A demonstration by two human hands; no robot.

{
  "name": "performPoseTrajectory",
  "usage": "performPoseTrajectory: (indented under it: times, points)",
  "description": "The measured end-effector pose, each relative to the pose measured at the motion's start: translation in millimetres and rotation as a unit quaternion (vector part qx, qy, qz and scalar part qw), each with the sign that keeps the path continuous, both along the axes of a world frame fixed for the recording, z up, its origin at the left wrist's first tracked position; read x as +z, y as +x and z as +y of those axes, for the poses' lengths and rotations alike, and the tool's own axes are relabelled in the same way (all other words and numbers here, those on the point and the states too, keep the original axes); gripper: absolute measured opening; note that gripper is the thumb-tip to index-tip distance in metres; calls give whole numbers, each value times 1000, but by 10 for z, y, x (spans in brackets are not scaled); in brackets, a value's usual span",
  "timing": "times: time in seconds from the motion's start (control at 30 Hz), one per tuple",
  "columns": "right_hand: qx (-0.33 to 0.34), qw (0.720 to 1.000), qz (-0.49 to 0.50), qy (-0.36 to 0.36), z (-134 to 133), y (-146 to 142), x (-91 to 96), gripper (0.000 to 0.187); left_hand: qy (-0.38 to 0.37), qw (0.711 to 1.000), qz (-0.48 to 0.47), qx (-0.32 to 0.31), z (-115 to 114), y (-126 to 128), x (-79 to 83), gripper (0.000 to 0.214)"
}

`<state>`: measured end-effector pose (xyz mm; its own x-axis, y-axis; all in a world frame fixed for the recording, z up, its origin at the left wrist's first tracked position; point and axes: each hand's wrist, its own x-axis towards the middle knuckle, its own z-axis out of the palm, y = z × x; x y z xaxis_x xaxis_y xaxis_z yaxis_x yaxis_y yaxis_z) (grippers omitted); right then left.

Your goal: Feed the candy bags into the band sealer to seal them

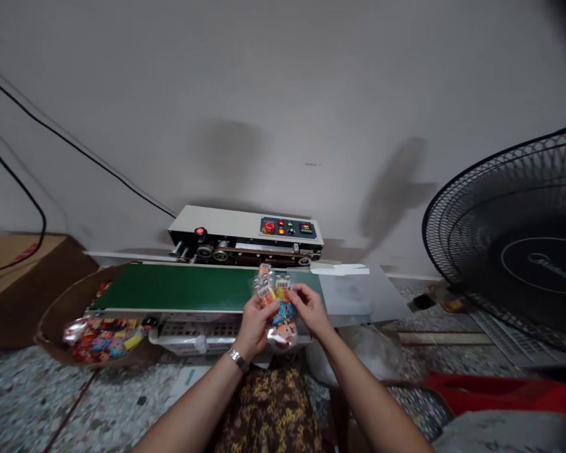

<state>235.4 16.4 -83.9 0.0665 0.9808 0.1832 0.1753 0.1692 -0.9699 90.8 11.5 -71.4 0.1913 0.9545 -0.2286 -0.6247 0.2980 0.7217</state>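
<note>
Between my two hands are clear plastic packets (pixel 283 314) with colourful printed contents and barcode labels. My left hand (pixel 256 324) grips them from the left, thumb across the front, a metal watch on its wrist. From the right, my right hand (pixel 310 309) pinches the upper edge of a packet with thumb and fingers. How many packets are held I cannot tell. They are just in front of the green conveyor belt (pixel 179 288) of a band sealing machine (pixel 245 233), whose panel has a red knob and lit buttons.
A large bin (pixel 51 333) at the left holds similar packets (pixel 106 338), near a cardboard box (pixel 19 283). Under the belt sits a white basket (pixel 202 336). A black fan (pixel 509 251) stands at right. White strips (pixel 339 269) lie on the grey platform (pixel 353 292).
</note>
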Motion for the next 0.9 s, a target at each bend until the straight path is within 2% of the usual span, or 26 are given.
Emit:
performPoseTrajectory:
  times: [0.1,0.23,0.33,0.43,0.5,0.57,0.67,0.77,0.9]
  points:
    - [-107,994,-4,31,11,98,-56,33,-14,1000,2,-5,-14,-2,-27,41]
    - [-254,965,-59,-23,247,619,-184,40,-41,999,35,-1,-48,-66,-105,45]
    - [-310,935,-154,-76,411,945,-283,43,-46,997,56,-7,-68,-106,-149,43]
    - [-341,904,-238,-97,539,1048,-352,41,-46,997,67,-8,-78,-131,-168,43]
    - [-351,891,-267,-104,605,1026,-368,39,-45,997,68,-9,-80,-149,-168,42]
    - [-350,891,-268,-110,636,971,-359,36,-45,997,67,-11,-79,-168,-158,42]
    - [-319,922,-204,-85,574,847,-310,37,-41,997,57,-32,-65,-181,-137,39]
    - [-247,964,-98,-12,385,650,-237,39,-8,997,36,-74,-39,-146,-116,38]
    - [-168,985,-10,48,93,289,-137,28,23,992,1,-126,-30,-43,-66,33]
